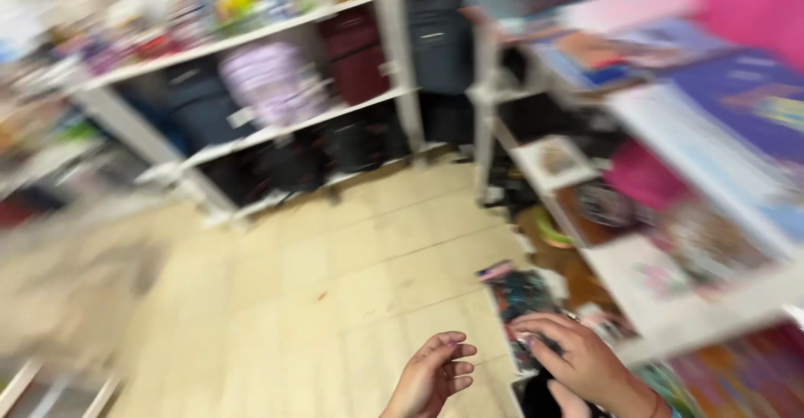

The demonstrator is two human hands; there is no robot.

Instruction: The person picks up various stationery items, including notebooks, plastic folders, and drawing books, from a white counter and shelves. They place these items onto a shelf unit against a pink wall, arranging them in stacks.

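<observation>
Packet (521,301), flat and dark with a colourful print, sits low right of centre under the right hand. Going left to right: the left hand (431,376) hangs over the tiled floor (318,284), grip spread and holding nothing; the right hand (578,359) pinches the packet's lower end; white shelves (712,301) with colourful goods stand just beside it. All is blurred.

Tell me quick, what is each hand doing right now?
Left hand: empty, fingers loosely curled, touching nothing.
Right hand: fingers resting on a colourful flat packet; whether it grips it cannot be told through the blur.
</observation>
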